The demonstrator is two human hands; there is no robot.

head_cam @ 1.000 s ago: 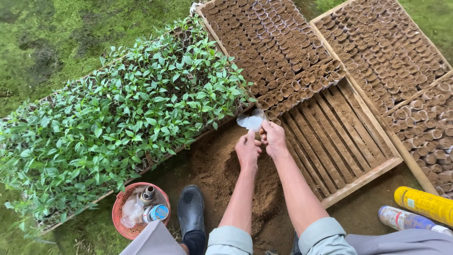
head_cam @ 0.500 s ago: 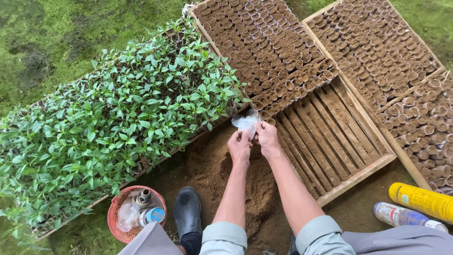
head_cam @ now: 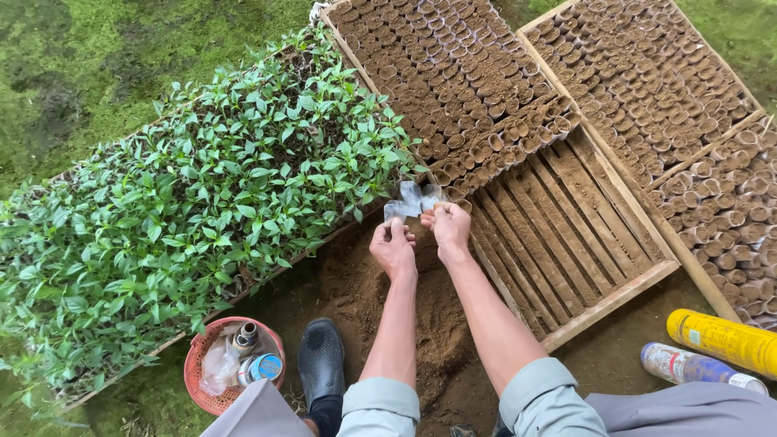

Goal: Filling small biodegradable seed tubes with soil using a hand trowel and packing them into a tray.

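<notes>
Left hand [head_cam: 393,249] and right hand [head_cam: 447,226] both pinch a small clear plastic bag [head_cam: 411,199], stretched between fingertips above the soil heap [head_cam: 380,299]. Yellow spray can [head_cam: 723,340] lower right; red basket [head_cam: 212,388] lower left.

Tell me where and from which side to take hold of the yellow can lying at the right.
Grip the yellow can around the middle of its round body, coming from above. It lies on its side on the soil with its length bare, while its right end runs out of view. Watch the smaller bottle lying close alongside.
</notes>
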